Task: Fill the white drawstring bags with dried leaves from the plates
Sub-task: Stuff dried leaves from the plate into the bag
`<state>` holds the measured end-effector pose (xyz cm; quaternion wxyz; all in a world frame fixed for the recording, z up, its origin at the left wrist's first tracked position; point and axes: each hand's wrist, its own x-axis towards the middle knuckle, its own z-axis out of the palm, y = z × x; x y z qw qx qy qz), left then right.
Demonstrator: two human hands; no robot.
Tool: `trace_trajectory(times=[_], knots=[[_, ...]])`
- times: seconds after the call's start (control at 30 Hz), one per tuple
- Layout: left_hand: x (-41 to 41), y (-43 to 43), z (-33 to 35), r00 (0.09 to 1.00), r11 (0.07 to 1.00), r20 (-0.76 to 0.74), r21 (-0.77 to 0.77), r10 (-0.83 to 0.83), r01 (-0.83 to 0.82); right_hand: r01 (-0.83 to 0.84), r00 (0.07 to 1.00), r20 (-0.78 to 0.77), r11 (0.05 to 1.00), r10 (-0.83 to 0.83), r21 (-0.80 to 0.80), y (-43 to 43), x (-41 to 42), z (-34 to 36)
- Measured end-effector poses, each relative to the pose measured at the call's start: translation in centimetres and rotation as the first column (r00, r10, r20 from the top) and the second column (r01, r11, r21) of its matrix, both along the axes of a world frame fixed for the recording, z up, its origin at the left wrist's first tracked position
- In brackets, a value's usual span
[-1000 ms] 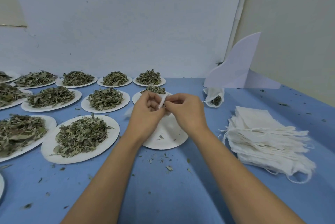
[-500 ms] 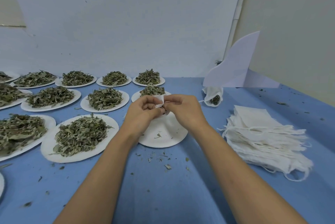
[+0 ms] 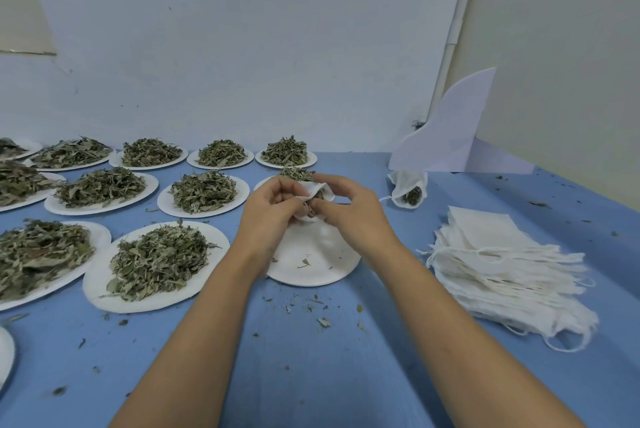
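Fingers (image 3: 277, 190) of my left hand (image 3: 272, 216) and right hand (image 3: 353, 220) are pinching the white drawstring bag (image 3: 313, 189) above the nearly bare plate (image 3: 311, 273); a slipping grip, I am guessing, is risking leaves (image 3: 309, 212) spilling onto the table (image 3: 311, 375). Its mouth is gaping wider than a moment ago, leaves now showing.

No writing, label, brand, number or sign can be read on the plates (image 3: 97, 285), the stacked bags (image 3: 502, 275) or the bench (image 3: 311, 375).
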<state>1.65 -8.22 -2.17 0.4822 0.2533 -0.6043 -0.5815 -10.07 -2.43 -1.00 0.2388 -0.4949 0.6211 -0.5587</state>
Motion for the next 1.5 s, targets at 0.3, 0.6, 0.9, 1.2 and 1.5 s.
trace_trajectory(times=[0.3,0.6,0.9,1.2,1.5], knots=[[-0.1,0.6,0.9,0.996,0.999,-0.080,-0.003,-0.048,0.048,0.076,0.997,0.013,0.985,-0.075,-0.154,-0.3,0.6,0.6],[0.1,0.4,0.4,0.960,0.965,0.161,-0.170,0.227,-0.199,-0.112,0.965,0.225,0.988,0.133,-0.106,0.0,0.0,1.1],[-0.4,0.2,-0.3,0.810,0.826,0.200,-0.268,0.551,-0.495,0.021,0.906,-0.415,0.988,-0.084,-0.154,0.2,1.8,1.2],[-0.2,0.1,-0.4,0.825,0.820,0.153,-0.303,0.544,-0.485,-0.012,0.984,-0.177,0.998,0.000,-0.068,0.5,1.4,1.6],[0.2,0.3,-0.2,0.951,0.929,0.161,-0.307,0.263,-0.205,0.228,0.954,-0.171,0.966,-0.246,-0.123,0.6,-0.1,1.0]])
